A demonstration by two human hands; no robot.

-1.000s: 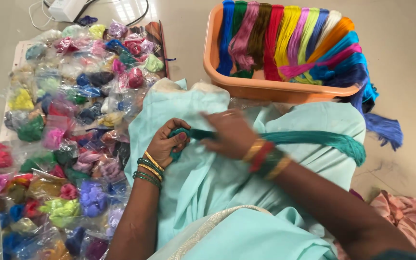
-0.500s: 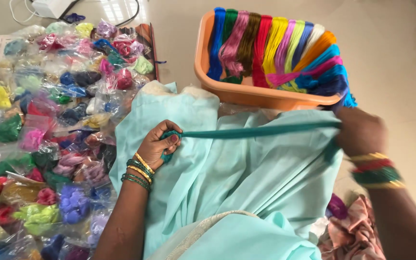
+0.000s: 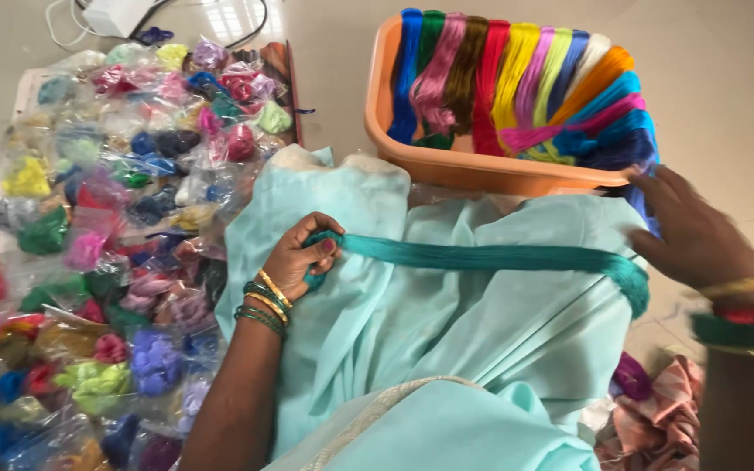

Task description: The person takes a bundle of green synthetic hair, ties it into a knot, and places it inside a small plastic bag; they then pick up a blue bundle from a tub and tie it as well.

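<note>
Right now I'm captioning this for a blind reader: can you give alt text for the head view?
Two hands stretch a teal thread skein taut over pale aqua cloth: the left hand grips one end, the right hand loops the other. An orange tub of coloured skeins sits behind, bagged coloured threads to the left.

Floor [image 3: 743,78]: pale, glossy tile. On it to my left, a flat board [image 3: 283,83] carrying many small clear bags of coloured thread [image 3: 115,218], packed edge to edge. Ahead sits an orange plastic tub [image 3: 482,170] with skeins draped over its rim. White adapter and cables [image 3: 119,13] at the far edge. Pink patterned cloth [image 3: 656,419] lower right.
</note>
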